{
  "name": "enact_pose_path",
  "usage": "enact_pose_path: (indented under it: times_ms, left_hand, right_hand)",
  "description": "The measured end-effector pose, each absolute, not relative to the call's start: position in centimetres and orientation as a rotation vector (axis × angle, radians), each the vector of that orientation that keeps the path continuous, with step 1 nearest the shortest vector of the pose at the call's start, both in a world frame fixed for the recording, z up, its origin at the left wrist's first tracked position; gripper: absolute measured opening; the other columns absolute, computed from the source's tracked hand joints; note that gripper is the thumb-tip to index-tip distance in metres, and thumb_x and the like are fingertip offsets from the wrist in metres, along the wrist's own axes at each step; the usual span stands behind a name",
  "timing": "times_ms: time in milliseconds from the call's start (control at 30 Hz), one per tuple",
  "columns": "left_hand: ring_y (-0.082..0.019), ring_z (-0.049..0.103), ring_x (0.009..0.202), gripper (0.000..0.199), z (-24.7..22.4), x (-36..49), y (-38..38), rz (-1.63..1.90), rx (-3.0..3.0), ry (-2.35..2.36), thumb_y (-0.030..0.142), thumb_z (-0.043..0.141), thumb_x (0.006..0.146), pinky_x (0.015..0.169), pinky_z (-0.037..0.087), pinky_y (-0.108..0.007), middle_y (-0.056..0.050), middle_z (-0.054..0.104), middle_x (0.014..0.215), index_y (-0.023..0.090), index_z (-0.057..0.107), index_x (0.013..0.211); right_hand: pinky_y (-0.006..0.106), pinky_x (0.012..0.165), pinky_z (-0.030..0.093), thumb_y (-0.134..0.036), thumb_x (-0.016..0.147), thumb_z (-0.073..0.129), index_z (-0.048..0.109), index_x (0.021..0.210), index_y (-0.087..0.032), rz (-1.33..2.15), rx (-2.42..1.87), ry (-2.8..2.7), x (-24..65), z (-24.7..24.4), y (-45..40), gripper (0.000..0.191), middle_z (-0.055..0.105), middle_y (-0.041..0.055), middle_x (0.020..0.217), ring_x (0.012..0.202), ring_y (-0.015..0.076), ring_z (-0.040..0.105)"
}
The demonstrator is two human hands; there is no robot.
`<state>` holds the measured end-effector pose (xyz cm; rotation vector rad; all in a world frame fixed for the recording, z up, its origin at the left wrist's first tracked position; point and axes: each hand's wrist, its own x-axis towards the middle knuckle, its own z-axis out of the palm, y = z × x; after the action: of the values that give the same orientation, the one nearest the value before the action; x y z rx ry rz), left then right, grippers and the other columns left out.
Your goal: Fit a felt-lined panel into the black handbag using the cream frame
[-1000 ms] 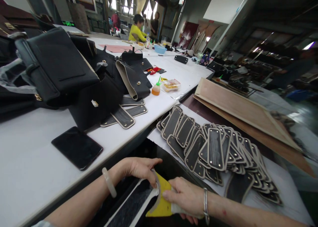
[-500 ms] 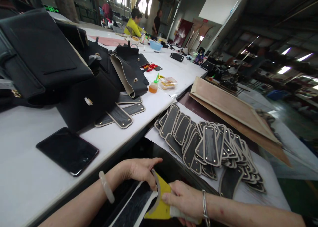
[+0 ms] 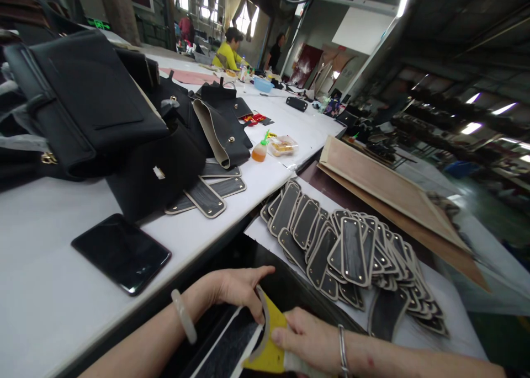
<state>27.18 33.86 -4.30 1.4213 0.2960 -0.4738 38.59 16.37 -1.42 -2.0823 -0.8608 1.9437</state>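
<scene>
Low in front of me, my left hand (image 3: 234,289) pinches the curled end of the dark leather strip (image 3: 226,347), thin and floppy, best gripped by its pale edge, while my right hand (image 3: 308,339) presses the stiff yellow scraper (image 3: 269,342) against it.

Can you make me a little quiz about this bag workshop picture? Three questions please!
1. True or false: the phone lies on the white table with its screen dark.
2. What colour is the scraper under the right hand? A red, B yellow, C green.
3. Fill in: the left hand pinches the curved end of a black ____ with a pale edge.

Key
1. True.
2. B, yellow.
3. Strap. More like it lie in a heap of pieces further right.
</scene>
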Motion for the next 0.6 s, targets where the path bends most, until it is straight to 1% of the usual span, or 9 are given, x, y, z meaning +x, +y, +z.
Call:
enact_pose_path:
  times_ms: [100, 167, 267, 400, 500, 600]
  left_hand:
    - [-0.018, 0.059, 0.079, 0.124, -4.7, 27.3, 33.6, -0.463, 1.351, 0.295, 0.013, 0.078, 0.044, 0.066, 0.047, -0.024, 0.0, 0.064, 0.085, 0.012, 0.016, 0.151]
    - [-0.018, 0.059, 0.075, 0.125, -4.9, 27.4, 33.4, -0.459, 1.296, 0.287, 0.012, 0.078, 0.044, 0.065, 0.046, -0.024, 0.002, 0.064, 0.08, 0.013, 0.014, 0.151]
    - [-0.017, 0.06, 0.073, 0.127, -5.2, 27.6, 33.2, -0.463, 1.221, 0.291, 0.01, 0.078, 0.043, 0.065, 0.045, -0.025, 0.003, 0.064, 0.079, 0.016, 0.011, 0.151]
    - [-0.015, 0.059, 0.073, 0.13, -4.8, 27.4, 33.4, -0.459, 1.114, 0.269, 0.006, 0.074, 0.04, 0.066, 0.044, -0.025, 0.005, 0.065, 0.083, 0.021, 0.007, 0.151]
    - [-0.015, 0.061, 0.079, 0.119, -3.9, 26.6, 33.5, -0.384, 1.088, 0.248, 0.008, 0.069, 0.047, 0.07, 0.044, -0.026, 0.003, 0.067, 0.088, 0.022, 0.009, 0.15]
    - [-0.016, 0.061, 0.085, 0.105, -2.8, 25.7, 33.5, -0.348, 1.19, 0.285, 0.015, 0.066, 0.055, 0.075, 0.045, -0.029, -0.002, 0.069, 0.097, 0.017, 0.017, 0.148]
  right_hand:
    - [0.012, 0.031, 0.031, -0.029, 0.095, 0.036, 0.056, 0.079, -0.016, 2.003, -2.079, -0.836, 38.7, -1.2, 16.5, 0.029, 0.043, -0.0062, 0.038, 0.024, 0.0077, 0.039]
    - [0.012, 0.03, 0.033, -0.032, 0.095, 0.037, 0.054, 0.076, -0.016, 2.023, -2.041, -0.804, 38.8, -1.2, 16.6, 0.03, 0.045, -0.0058, 0.037, 0.023, 0.0078, 0.039]
    - [0.012, 0.027, 0.032, -0.039, 0.093, 0.041, 0.051, 0.074, -0.018, 2.023, -1.979, -0.809, 38.9, -0.9, 16.9, 0.031, 0.046, -0.0053, 0.035, 0.021, 0.0078, 0.038]
    - [0.015, 0.025, 0.035, -0.05, 0.088, 0.048, 0.047, 0.06, -0.019, 2.105, -1.919, -0.874, 39.1, -0.6, 17.6, 0.041, 0.046, -0.0036, 0.034, 0.021, 0.009, 0.04]
    - [0.015, 0.025, 0.033, -0.058, 0.087, 0.045, 0.045, 0.054, -0.019, 2.121, -1.843, -0.862, 38.5, -0.9, 17.6, 0.05, 0.046, -0.0018, 0.035, 0.021, 0.0089, 0.04]
    - [0.014, 0.024, 0.031, -0.062, 0.085, 0.043, 0.048, 0.059, -0.019, 2.048, -1.803, -0.815, 37.3, -1.7, 16.8, 0.051, 0.047, -0.0019, 0.036, 0.021, 0.0077, 0.037]
